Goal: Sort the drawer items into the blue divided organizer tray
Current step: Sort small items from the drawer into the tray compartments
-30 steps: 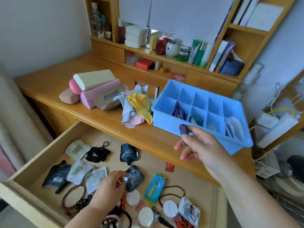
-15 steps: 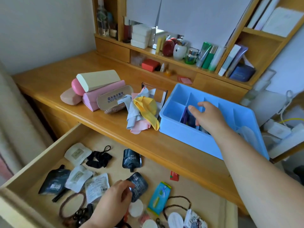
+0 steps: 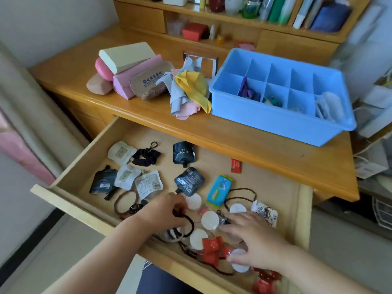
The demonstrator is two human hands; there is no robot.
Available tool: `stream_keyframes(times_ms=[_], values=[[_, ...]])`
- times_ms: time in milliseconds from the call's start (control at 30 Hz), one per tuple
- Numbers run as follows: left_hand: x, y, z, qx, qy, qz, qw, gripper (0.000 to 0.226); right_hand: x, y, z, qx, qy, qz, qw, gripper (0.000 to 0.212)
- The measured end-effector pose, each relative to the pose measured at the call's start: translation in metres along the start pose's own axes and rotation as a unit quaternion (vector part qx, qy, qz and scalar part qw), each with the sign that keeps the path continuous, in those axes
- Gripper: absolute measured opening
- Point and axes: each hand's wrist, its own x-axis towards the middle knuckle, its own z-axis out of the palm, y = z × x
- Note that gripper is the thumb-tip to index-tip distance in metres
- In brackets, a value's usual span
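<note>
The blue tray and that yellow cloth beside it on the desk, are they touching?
Cannot tell. In the head view the yellow cloth overlaps the left wall of the blue tray, with no wood showing between them, but whether it presses against the wall or just lies in front is unclear.

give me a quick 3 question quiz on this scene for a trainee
1. True or false: the blue tray sits inside the open drawer.
2. Which hand has its fingers on a dark hair tie? A) left B) right C) neither
3. Fill in: the yellow cloth lies to the ____ of the tray as the camera sees it.

Key
1. False: it stands on the desk above the drawer.
2. A: the left hand; the right hand is spread over white round pads.
3. Left.
</note>
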Motion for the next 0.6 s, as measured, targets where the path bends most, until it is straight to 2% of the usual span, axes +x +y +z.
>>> stream_keyframes(times_ms=[33,100,167,267,333,400,500,600], values=[[-0.005,0.0,0.003,0.053,-0.037,0.017,0.998,0.039,-0.005,0.003,0.013,-0.029,-0.02,-0.01,0.999,0.08],[-0.009,0.001,0.013,0.187,-0.085,0.027,0.978,0.057,-0.013,0.008,0.027,-0.085,-0.029,-0.027,0.996,0.087],[-0.006,0.005,0.018,0.248,-0.093,0.004,0.964,0.043,-0.016,0.01,0.026,-0.109,-0.007,-0.022,0.994,0.079],[0.001,0.007,0.019,0.238,-0.071,-0.044,0.968,0.032,-0.012,0.012,0.007,-0.107,0.128,0.01,0.986,0.048],[0.002,0.006,0.015,0.191,-0.024,-0.059,0.98,0.027,-0.014,0.018,-0.005,-0.032,0.179,0.075,0.981,0.024],[0.001,0.001,0.013,0.093,0.036,-0.073,0.992,0.015,-0.017,0.029,-0.012,0.045,0.187,0.16,0.968,0.014],[0.003,-0.006,0.006,-0.045,0.109,-0.105,0.988,0.016,-0.019,0.042,-0.019,0.23,0.199,0.212,0.929,0.015],[0.003,-0.008,-0.001,-0.166,0.165,-0.132,0.963,0.018,-0.014,0.042,-0.021,0.319,0.174,0.206,0.909,0.024]])
